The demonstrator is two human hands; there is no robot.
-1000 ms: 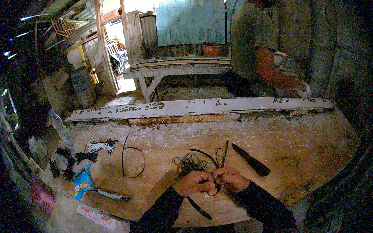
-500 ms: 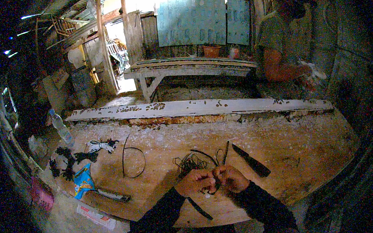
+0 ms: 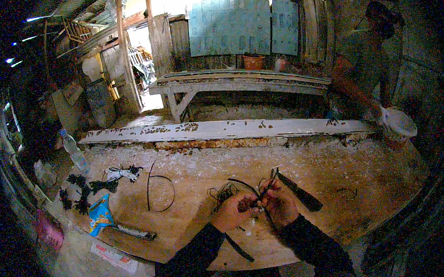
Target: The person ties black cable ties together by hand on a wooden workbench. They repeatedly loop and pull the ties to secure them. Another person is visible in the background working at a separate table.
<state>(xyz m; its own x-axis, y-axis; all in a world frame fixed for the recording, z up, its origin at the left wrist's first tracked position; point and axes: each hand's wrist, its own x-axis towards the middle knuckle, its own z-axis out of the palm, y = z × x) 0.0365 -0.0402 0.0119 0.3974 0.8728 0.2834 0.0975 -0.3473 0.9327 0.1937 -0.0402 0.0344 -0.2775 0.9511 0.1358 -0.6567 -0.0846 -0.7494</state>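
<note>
My left hand and my right hand meet over the wooden table, fingers pinched around a dark cord. One length of it sticks out beyond my hands, away from me. Beside my left hand lies a tangle of thin dark cord, partly covered by that hand. A knife with a dark blade and handle rests just right of my right hand. Nearer me, a dark flat strip lies below my left wrist. Small pale bits are scattered under my hands.
Left on the table are a looped dark strip, a white cord bundle, black cord bundles, a blue packet and a plastic bottle. At the back right, a person bends over a white bucket.
My right hand has turned upward, its fingers now higher along the cord; my left hand stays close by. The other person has moved right and leaned down with the white bucket.
</note>
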